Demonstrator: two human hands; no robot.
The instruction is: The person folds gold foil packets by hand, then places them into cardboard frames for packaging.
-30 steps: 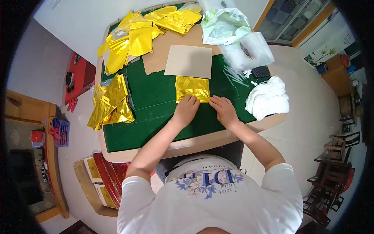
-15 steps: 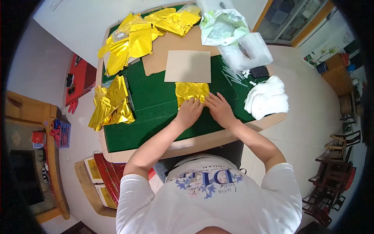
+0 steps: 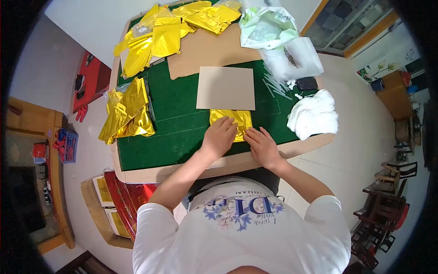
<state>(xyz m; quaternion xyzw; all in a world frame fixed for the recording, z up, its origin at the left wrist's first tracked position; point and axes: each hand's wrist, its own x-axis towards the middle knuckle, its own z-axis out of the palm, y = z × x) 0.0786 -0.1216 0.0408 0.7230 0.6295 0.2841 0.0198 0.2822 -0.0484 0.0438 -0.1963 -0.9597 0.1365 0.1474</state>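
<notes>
- Far left of desk [image 3: 150, 155]: loose heap of gold foil pieces [image 3: 127, 115], crinkled, glossy, hanging over the edge.
- Desk surface: green felt-like cover, pale wooden rim.
- Left hand [image 3: 220, 137]: flat, palm down, grip spread and pressing the near left part of the folded gold foil [image 3: 237, 119]; nothing pinched.
- Folded gold foil: roughly rectangular, wrinkled and shiny, flat on the green cover near the front edge, touching the near edge of the cardboard sheet [image 3: 226, 88].
- Cardboard sheet: matte, stiff, rectangular.
- Right hand [image 3: 261, 146]: grip flat, fingers together, fingertips on the foil's near right corner.
- Step in hand, as judged: flattening a fold; next move calls for even downward pressure along the crease.
- Far right: soft white bundle [image 3: 314, 114].
</notes>
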